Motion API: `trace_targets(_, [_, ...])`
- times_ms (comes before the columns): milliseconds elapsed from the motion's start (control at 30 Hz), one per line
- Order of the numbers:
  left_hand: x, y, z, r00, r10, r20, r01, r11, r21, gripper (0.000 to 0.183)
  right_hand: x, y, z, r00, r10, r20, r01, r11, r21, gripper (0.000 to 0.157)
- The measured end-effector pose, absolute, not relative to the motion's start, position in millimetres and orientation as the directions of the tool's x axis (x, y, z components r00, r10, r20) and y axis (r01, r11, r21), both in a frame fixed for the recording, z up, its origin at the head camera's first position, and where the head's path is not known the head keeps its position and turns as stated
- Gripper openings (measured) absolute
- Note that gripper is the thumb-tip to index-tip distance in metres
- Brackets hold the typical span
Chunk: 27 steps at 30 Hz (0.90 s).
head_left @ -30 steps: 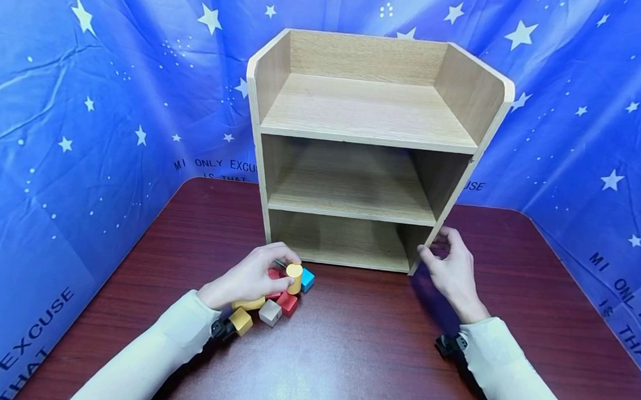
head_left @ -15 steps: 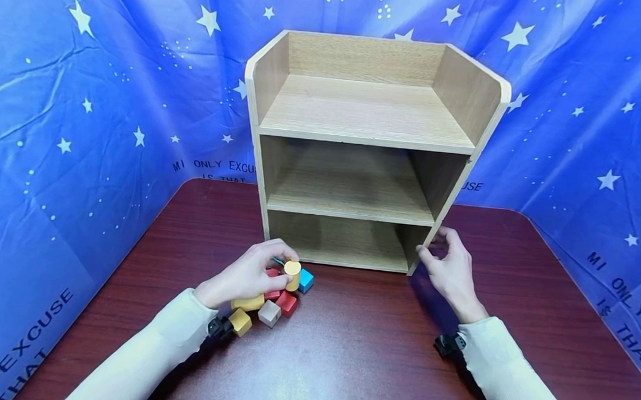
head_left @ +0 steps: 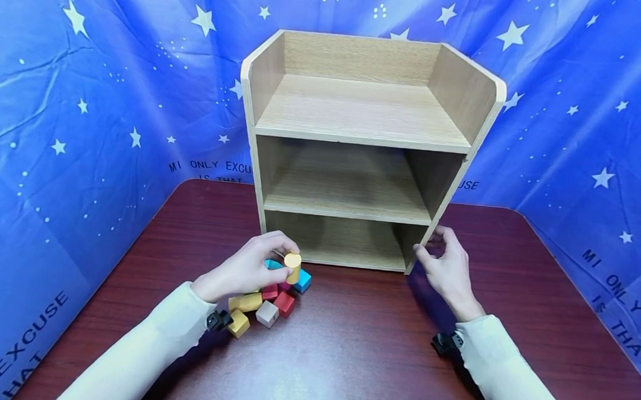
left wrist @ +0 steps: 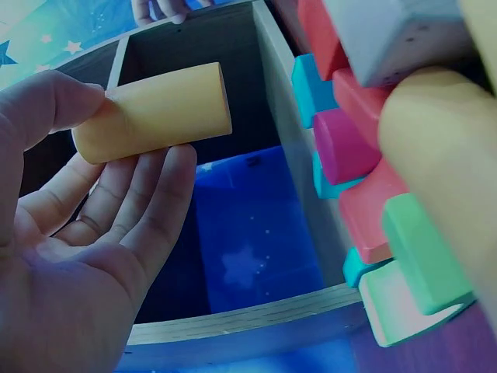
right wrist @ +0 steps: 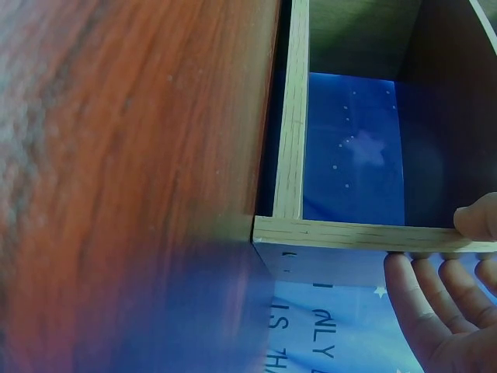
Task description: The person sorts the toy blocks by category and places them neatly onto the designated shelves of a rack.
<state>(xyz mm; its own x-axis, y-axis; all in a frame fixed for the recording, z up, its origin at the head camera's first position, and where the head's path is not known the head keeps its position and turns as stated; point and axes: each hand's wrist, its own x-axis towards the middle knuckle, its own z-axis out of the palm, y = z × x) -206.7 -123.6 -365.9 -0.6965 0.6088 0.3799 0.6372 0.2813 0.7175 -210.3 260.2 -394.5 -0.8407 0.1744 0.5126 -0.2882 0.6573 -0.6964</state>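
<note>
My left hand [head_left: 252,266] pinches a yellow cylinder block [head_left: 292,270] between thumb and fingers, over a pile of toy blocks. In the left wrist view the cylinder [left wrist: 159,113] lies across the fingers, with the thumb at one end. Beneath and around that hand are a red block [head_left: 285,305], a grey block [head_left: 267,314], a blue block [head_left: 303,281] and several others, some hidden. My right hand [head_left: 449,273] grips the right side panel of a wooden shelf [head_left: 351,139] near its base; in the right wrist view, thumb and fingers straddle the panel's edge [right wrist: 349,234].
The shelf stands on a dark red wooden table [head_left: 345,346], with two compartments under a top tray. A blue star-patterned curtain [head_left: 114,92] hangs behind and at both sides. A yellow block [head_left: 239,324] lies close to the left wrist's camera.
My left hand has lifted the yellow cylinder slightly, uncovering more of the blue and magenta blocks beneath. The right hand keeps its hold on the panel. The head view has shifted slightly.
</note>
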Motion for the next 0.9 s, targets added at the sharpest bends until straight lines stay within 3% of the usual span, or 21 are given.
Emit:
trace_targets(333, [-188.7, -115.2, -330.7, -0.685, 0.623, 0.378, 0.650, 0.287, 0.704, 0.025, -209.6, 261.5, -394.7, -0.842, 0.171, 0.512, -0.290, 0.656, -0.697, 0.038])
trace_targets(667, [-211.2, -119.4, -352.3, -0.681, 0.625, 0.382, 0.656, 0.289, 0.697, 0.031, -210.8, 258.7, -395.2, -0.844, 0.164, 0.511, -0.300, 0.646, -0.702, 0.038])
trace_targets(900, [-214.6, -113.5, -347.6, -0.641, 0.646, 0.413, 0.695, 0.262, 0.669, 0.029, -210.0, 261.6, -395.4, -0.843, 0.165, 0.511, -0.302, 0.642, -0.705, 0.037])
